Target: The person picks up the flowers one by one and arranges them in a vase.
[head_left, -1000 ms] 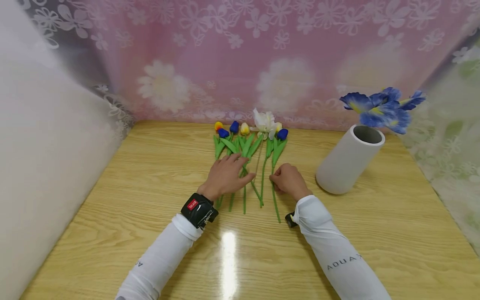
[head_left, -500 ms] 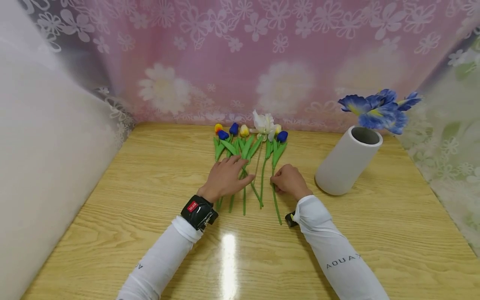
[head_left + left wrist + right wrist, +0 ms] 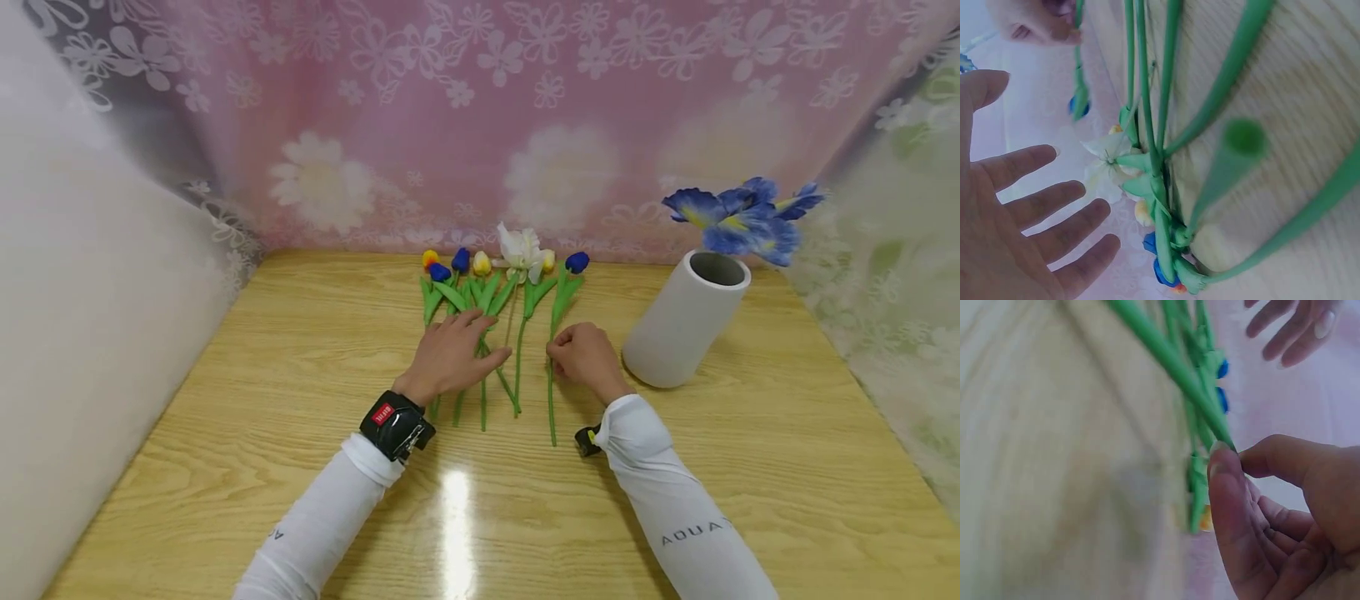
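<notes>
My right hand (image 3: pixel 583 360) pinches the green stem of a blue tulip (image 3: pixel 577 262) between thumb and forefinger; the right wrist view shows the stem (image 3: pixel 1175 372) at the fingertips, lifted off the wood. Spread and loosely extended, my left hand (image 3: pixel 453 352) hovers over the other stems, and the left wrist view shows a gap between its fingers and them. Under and beyond it lie several artificial flowers: an orange-and-yellow tulip (image 3: pixel 430 259), blue tulips (image 3: pixel 461 260), pale yellow tulips (image 3: pixel 482 264) and a white iris-like bloom (image 3: pixel 520 250). Some stems cross, and the left hand hides parts of them.
To the right stands a white vase (image 3: pixel 678 329), leaning in this view, with blue iris-like flowers (image 3: pixel 750 221) in it. A wooden table (image 3: pixel 262 400) carries everything. Behind its far edge hangs a pink flowered curtain (image 3: pixel 420 125), and a pale wall (image 3: pixel 97 317) borders the left.
The right hand has moved slightly right with the pinched blue tulip, whose bloom has come apart from the pale yellow tulip beside it. The left hand has hardly moved.
</notes>
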Demonstrator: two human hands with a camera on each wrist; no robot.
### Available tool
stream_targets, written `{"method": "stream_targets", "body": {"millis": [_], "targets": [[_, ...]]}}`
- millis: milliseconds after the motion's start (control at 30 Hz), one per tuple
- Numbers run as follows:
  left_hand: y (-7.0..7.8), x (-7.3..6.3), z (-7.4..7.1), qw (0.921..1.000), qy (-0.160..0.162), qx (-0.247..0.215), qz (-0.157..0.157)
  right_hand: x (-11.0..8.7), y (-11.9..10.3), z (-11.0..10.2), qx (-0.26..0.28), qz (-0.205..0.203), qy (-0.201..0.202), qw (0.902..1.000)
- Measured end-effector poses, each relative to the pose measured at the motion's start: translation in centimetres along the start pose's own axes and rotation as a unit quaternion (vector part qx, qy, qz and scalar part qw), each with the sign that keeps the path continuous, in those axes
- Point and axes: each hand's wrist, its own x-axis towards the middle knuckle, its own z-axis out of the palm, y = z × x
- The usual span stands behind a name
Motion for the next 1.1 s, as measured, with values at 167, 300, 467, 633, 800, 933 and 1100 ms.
{"method": "stream_targets", "body": {"millis": [167, 300, 467, 633, 800, 933, 1100], "targets": [[0.7, 0.6, -0.5, 0.9999, 0.002, -0.001, 0.017, -1.0, -0.9, -1.8, 0.009, -0.025, 0.037, 0.9990], [1.3, 1.3, -0.8, 0.9995, 0.009, -0.007, 0.031, -1.9, -1.7, -3.3, 0.006, -0.057, 0.086, 0.9947], [2.4, 1.9, -1.2, 0.9984, 0.010, -0.013, 0.054, -2.9, -2.6, -4.9, -0.008, -0.094, 0.139, 0.9858], [3.6, 2.4, -1.7, 0.9970, 0.012, -0.013, 0.076, -3.8, -3.2, -6.6, 0.022, -0.116, 0.174, 0.9777], [4.7, 3.2, -2.1, 0.9957, 0.014, -0.013, 0.090, -4.7, -3.6, -8.7, 0.040, -0.160, 0.229, 0.9594], [5.9, 4.1, -2.2, 0.9942, 0.016, -0.016, 0.105, -5.3, -3.8, -10.7, 0.037, -0.190, 0.278, 0.9409], [7.3, 5.1, -2.5, 0.9919, 0.022, -0.018, 0.124, -5.7, -3.4, -12.5, 0.046, -0.189, 0.315, 0.9289]]}}
